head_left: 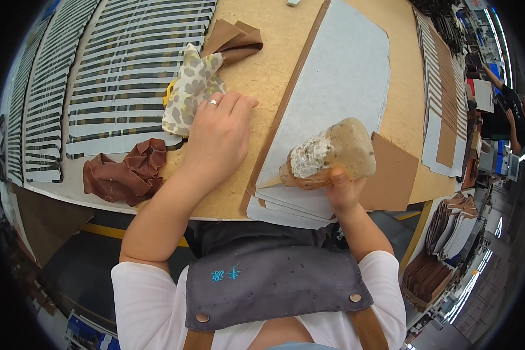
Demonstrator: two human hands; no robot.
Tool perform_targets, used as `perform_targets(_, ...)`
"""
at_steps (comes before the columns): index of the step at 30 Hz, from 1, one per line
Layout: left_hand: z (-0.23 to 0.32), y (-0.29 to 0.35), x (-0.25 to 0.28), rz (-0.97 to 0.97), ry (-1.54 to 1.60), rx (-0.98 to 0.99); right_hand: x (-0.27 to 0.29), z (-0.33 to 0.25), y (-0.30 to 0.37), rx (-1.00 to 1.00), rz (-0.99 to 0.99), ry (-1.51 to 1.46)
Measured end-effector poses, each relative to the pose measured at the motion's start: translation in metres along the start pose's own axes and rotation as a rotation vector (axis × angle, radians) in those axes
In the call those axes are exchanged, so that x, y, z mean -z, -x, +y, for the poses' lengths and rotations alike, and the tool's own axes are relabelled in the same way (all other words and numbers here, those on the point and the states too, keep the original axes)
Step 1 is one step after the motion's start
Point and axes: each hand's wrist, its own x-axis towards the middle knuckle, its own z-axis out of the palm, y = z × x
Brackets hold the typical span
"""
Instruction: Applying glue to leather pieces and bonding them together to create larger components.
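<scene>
My right hand (345,192) grips a translucent squeeze bottle (347,146) that looks like a glue bottle, crusted with white residue. The bottle lies tilted, its narrow tip toward the lower left, over a stack of pale grey-faced sheets (326,76) with brown edges. To the left, my left hand (224,125), a ring on one finger, is closed with its fingers curled beside a camouflage-patterned cloth (192,87). My fingertips and palm are hidden, so anything inside them cannot be seen. A brown leather-like scrap (239,41) lies just beyond the cloth.
Rows of striped strips (128,64) cover the table's left side. A crumpled reddish-brown piece (128,175) lies near the front edge. A flat brown panel (394,175) sits right of the stack, with more striped sheets (443,93) beyond. Another person (510,111) is at far right.
</scene>
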Motion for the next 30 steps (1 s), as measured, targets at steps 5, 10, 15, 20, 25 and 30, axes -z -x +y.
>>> perform_targets(5,-0.002,0.001,-0.001,0.008,-0.001,-0.001,-0.003,0.0,0.006,0.021,-0.018,-0.018)
perform_targets(10,-0.002,0.001,-0.001,0.016,0.008,0.002,-0.001,-0.007,-0.007,-0.216,0.086,-0.342)
perform_targets(15,-0.002,0.002,0.002,0.021,0.018,0.004,0.048,-0.029,-0.043,-0.373,-0.045,-1.16)
perform_targets(20,-0.001,-0.002,0.003,0.03,0.043,-0.044,0.111,-0.084,-0.055,0.012,0.271,-1.155)
perform_targets(25,0.004,-0.003,0.002,0.052,0.053,-0.009,0.183,-0.13,-0.015,0.448,0.486,-1.092)
perform_targets(30,0.001,-0.004,-0.006,0.036,0.093,0.039,0.226,-0.134,0.036,0.652,0.62,-0.988)
